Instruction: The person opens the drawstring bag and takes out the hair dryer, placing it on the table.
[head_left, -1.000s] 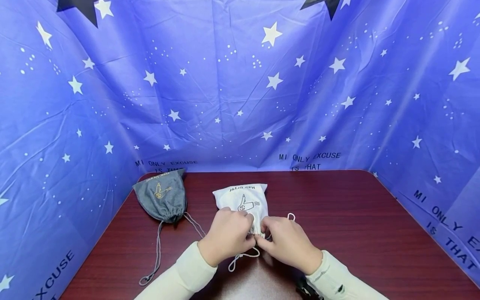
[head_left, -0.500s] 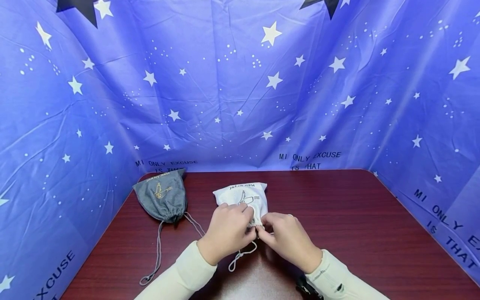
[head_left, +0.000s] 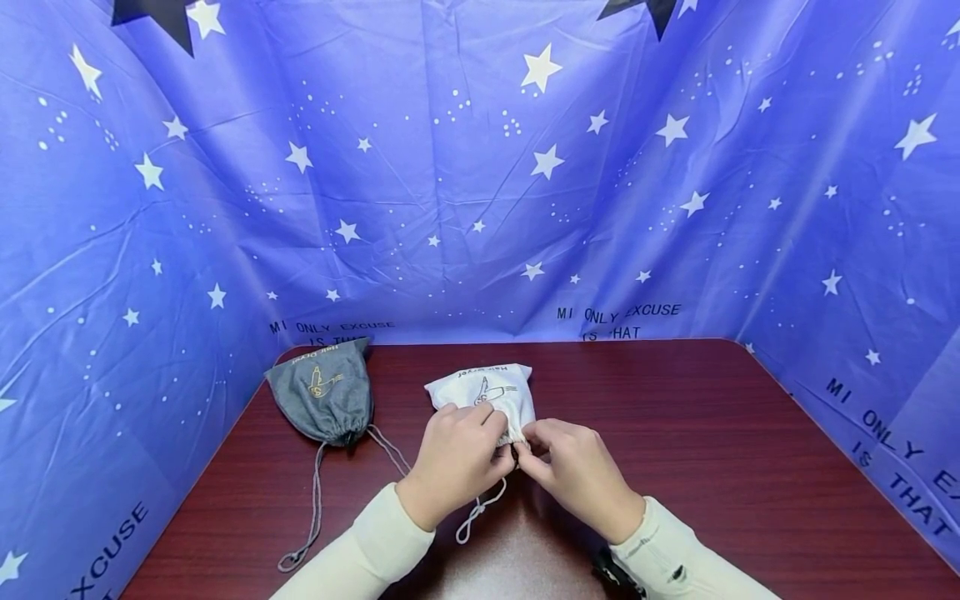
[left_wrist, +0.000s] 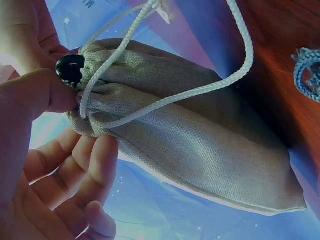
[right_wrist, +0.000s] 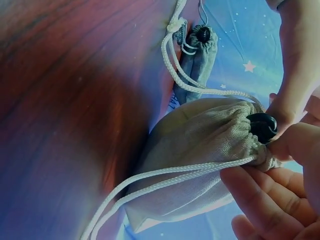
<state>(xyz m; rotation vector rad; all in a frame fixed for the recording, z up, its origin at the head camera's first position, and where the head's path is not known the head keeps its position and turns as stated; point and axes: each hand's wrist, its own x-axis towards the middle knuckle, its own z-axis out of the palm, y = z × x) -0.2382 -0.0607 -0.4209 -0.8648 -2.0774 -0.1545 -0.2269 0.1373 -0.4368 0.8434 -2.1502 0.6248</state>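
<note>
A white drawstring bag [head_left: 480, 383] printed with a hair dryer lies at the middle of the table, its gathered mouth towards me. My left hand [head_left: 459, 446] pinches one side of that mouth between thumb and fingers. On the other side, my right hand [head_left: 583, 468] grips the gathered edge likewise. Something black and rounded [left_wrist: 70, 70] pokes out of the mouth between the hands; the bag's other contents are hidden. White cords [right_wrist: 175, 172] hang loose from both sides of the mouth.
A dark grey drawstring bag [head_left: 322, 396] with a matching gold print lies to the left, its grey cords [head_left: 315, 508] trailing towards me. Blue star-patterned cloth [head_left: 480, 167] stands around the back and sides of the dark red table [head_left: 712, 433].
Both hands keep hold of the bag's mouth, which has shifted a little away from me. The right hand has risen slightly. The grey bag has stayed put.
</note>
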